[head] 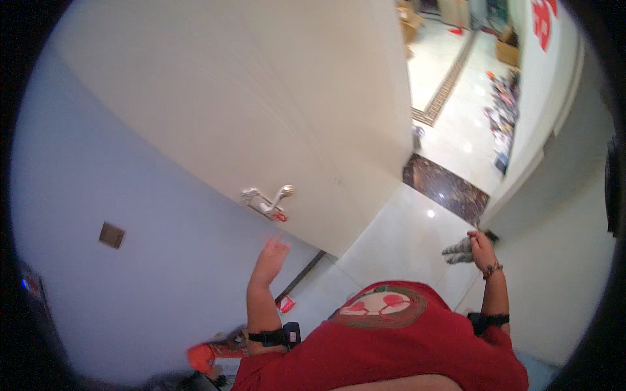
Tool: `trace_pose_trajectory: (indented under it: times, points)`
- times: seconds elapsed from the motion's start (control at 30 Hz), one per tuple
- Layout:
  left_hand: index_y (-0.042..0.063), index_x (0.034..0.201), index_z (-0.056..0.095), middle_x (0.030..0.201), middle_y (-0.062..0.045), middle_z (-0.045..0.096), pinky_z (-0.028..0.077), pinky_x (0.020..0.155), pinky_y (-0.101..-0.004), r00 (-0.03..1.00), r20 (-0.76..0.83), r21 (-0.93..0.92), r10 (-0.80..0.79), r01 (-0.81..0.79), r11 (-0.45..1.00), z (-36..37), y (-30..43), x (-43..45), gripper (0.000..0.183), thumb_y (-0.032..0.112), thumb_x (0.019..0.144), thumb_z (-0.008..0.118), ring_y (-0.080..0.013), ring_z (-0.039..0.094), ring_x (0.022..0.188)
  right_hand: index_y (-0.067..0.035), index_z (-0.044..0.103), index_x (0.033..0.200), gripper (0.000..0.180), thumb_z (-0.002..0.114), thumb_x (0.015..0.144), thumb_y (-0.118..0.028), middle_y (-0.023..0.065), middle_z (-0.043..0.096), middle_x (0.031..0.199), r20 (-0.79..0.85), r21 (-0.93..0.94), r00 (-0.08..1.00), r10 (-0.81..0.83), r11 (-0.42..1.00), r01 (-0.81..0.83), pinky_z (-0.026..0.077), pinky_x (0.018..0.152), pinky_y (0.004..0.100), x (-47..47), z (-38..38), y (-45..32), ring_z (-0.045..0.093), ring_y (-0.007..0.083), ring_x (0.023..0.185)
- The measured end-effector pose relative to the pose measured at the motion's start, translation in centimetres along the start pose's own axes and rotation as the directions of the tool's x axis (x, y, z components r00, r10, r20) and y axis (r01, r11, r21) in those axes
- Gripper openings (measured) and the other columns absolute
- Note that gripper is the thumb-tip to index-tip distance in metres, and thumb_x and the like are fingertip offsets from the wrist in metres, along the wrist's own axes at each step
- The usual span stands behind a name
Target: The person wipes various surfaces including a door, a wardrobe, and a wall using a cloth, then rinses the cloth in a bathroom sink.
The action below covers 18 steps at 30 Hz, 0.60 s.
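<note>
My left hand is raised just below the lever handle of a cream door, apart from it. Motion blurs its fingers, which look extended with nothing in them. A small red item is at the lower end of the handle plate. The door stands ajar, swung towards the lilac wall. On the other side, my right hand grips a grey striped fabric item, probably socks or a glove, above the tiled floor. A dark end shows past my knuckles.
A dark marble threshold leads to a bright tiled room with a pile of small things along its wall and a cardboard box. A wall switch is at left. Red-orange and dark objects lie below my left arm.
</note>
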<state>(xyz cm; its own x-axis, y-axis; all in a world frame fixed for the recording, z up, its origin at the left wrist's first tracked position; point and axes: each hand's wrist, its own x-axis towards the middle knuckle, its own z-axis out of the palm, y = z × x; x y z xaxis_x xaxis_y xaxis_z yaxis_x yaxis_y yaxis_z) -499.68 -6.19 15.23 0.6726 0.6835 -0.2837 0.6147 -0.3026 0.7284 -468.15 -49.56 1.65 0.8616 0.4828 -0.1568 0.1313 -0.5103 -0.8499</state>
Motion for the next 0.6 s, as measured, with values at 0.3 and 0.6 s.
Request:
trace_pose_trajectory:
  times: [0.3,0.6]
  points:
    - [0.003,0.133,0.037,0.133,-0.017,0.043,0.033,0.102,-0.0356,0.979,0.19,-0.018,0.068,-0.066,0.998,0.8,3.6,-5.9,0.051,0.03,0.092,0.049,-0.026,0.042,0.121,-0.002,0.053,0.114,0.027,0.039,0.092,-0.01,0.0106,0.056,0.111,0.236,0.147,0.889,-0.393,0.918,0.367,0.037,0.094,0.0317,6.3,3.8,-11.5,0.051,0.0205,0.106]
    - [0.003,0.134,0.036,0.133,-0.015,0.043,0.034,0.101,-0.0343,0.999,0.042,-0.12,0.021,-0.016,0.993,-2.2,-1.1,-10.8,0.052,0.033,0.093,0.048,-0.0248,0.043,0.121,-0.002,0.053,0.114,0.029,0.041,0.092,-0.016,0.0084,0.053,0.112,0.343,0.457,0.829,-0.441,0.85,0.263,0.037,0.092,0.0304,6.4,9.2,-21.2,0.048,0.0187,0.104]
